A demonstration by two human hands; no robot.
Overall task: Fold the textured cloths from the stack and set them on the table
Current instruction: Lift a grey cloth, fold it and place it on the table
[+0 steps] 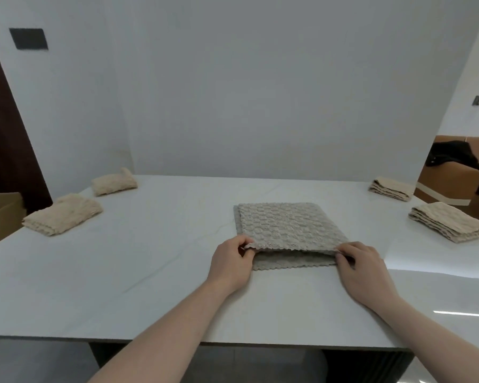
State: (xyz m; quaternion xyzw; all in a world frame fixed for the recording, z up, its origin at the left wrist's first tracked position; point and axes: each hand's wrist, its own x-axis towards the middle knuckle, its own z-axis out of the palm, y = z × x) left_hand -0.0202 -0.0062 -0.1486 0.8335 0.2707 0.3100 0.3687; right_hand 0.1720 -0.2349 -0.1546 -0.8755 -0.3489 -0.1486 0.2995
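Observation:
A grey-beige textured cloth (288,228) lies folded in half on the white table (122,258), its open edges toward me. My left hand (231,264) pinches the near left corner of the top layer, lifted slightly off the lower layer. My right hand (361,268) pinches the near right corner of that same layer. A stack of flat cloths (448,223) sits at the right edge, with a smaller stack (391,187) behind it. Two folded cloths lie at the left: one near (64,214), one farther back (114,182).
A white wall rises right behind the table's far edge. A cardboard box (0,214) stands beside the table on the left. On the right, a brown seat (448,172) carries a black garment. The table's near edge runs just below my forearms.

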